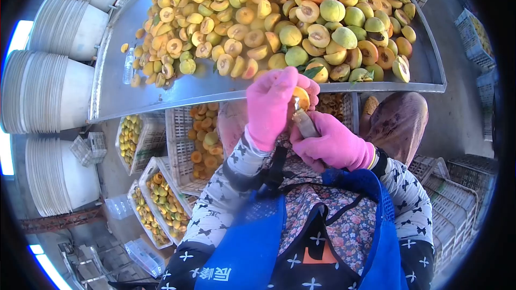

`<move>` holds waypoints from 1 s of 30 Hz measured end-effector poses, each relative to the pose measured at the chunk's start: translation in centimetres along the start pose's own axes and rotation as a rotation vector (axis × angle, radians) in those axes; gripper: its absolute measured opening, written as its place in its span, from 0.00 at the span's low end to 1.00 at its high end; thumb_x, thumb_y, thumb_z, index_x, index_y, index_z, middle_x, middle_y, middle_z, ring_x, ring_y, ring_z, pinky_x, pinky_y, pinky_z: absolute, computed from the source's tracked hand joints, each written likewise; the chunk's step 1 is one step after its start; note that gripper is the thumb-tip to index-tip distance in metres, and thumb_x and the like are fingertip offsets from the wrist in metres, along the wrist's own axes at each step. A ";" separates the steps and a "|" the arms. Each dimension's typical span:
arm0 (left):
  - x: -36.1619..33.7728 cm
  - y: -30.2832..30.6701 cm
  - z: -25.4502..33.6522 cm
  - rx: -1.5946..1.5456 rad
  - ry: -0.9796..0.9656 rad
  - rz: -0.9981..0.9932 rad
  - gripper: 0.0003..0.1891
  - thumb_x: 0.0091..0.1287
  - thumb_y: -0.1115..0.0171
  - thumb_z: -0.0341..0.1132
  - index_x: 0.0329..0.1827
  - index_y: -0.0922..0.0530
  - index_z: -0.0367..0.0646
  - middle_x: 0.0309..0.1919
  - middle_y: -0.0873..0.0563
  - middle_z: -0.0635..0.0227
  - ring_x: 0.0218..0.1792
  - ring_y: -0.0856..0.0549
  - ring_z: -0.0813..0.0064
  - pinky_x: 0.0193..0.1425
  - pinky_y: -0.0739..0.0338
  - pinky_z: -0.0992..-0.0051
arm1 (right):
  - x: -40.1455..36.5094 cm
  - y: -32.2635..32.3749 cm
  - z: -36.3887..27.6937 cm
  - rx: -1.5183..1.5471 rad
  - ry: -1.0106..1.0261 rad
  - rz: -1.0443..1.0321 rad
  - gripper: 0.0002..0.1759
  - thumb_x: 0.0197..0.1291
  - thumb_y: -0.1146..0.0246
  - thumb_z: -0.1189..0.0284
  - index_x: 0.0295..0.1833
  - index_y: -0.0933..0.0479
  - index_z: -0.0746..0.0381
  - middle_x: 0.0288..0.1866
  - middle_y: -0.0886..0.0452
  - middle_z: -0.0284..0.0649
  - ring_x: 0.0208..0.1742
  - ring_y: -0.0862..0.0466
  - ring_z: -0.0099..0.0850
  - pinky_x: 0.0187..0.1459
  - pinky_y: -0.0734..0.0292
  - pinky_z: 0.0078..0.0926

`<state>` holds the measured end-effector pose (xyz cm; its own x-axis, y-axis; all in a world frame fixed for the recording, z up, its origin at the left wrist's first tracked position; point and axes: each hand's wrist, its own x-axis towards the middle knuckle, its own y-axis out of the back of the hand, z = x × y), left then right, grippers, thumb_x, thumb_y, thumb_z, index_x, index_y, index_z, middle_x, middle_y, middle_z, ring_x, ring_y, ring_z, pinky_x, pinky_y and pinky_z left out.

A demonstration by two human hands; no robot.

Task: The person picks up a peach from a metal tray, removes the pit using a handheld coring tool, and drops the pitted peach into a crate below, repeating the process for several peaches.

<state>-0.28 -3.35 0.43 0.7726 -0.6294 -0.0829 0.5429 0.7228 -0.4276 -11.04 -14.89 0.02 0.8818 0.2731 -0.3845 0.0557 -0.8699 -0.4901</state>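
In a pink glove, my left hand is closed round a peach half, its orange cut face turned toward my right side. My right hand, gloved in pink too, grips the thick grey-brown handle of a pitting spoon. The metal tip of this tool meets the cut face of the fruit. Both hands are close together over my lap, just in front of the table's near edge. Beyond them a big heap of halved and whole peaches covers much of the metal table.
A plastic bottle lies at the table's left. Below the edge stands a crate of peach halves; more filled crates are at lower left. Stacked white tubs line the left side. Stacked crates stand at right.
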 end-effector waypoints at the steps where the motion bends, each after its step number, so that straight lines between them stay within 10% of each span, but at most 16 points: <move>1: 0.0 -0.4 -0.3 0.127 -0.006 0.076 0.15 0.76 0.40 0.39 0.37 0.18 0.34 0.33 0.12 0.57 0.30 0.15 0.73 0.35 0.20 0.76 | 0.2 -0.1 0.7 0.022 0.016 0.010 0.09 0.60 0.36 0.74 0.43 0.27 0.64 0.25 0.25 0.34 0.20 0.25 0.23 0.20 0.33 0.22; 17: 2.4 1.9 -0.9 0.211 0.340 -0.241 0.23 0.77 0.43 0.46 0.33 0.15 0.34 0.28 0.12 0.62 0.30 0.16 0.78 0.36 0.22 0.77 | -0.7 1.5 0.4 -0.091 -0.064 0.085 0.10 0.55 0.35 0.75 0.39 0.26 0.68 0.21 0.23 0.38 0.16 0.25 0.26 0.19 0.32 0.22; 26: 0.7 -0.9 -4.0 -0.262 0.047 0.322 0.22 0.77 0.43 0.50 0.40 0.18 0.35 0.31 0.13 0.56 0.26 0.16 0.74 0.30 0.22 0.75 | 0.5 0.5 0.7 -0.279 -0.083 0.252 0.09 0.57 0.36 0.73 0.38 0.29 0.64 0.24 0.25 0.36 0.18 0.25 0.25 0.21 0.32 0.22; 30: 0.4 0.0 -3.8 -0.148 -0.059 0.139 0.23 0.78 0.45 0.50 0.38 0.18 0.35 0.31 0.13 0.56 0.27 0.16 0.73 0.31 0.21 0.75 | 0.0 0.3 -0.2 -0.112 -0.056 0.084 0.09 0.55 0.37 0.75 0.39 0.27 0.67 0.19 0.25 0.36 0.15 0.26 0.25 0.19 0.33 0.21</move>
<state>-1.22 -4.67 -3.04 0.8573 -0.5051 -0.0992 0.3785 0.7492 -0.5436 -10.91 -15.27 0.06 0.8581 0.2172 -0.4652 0.0374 -0.9301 -0.3653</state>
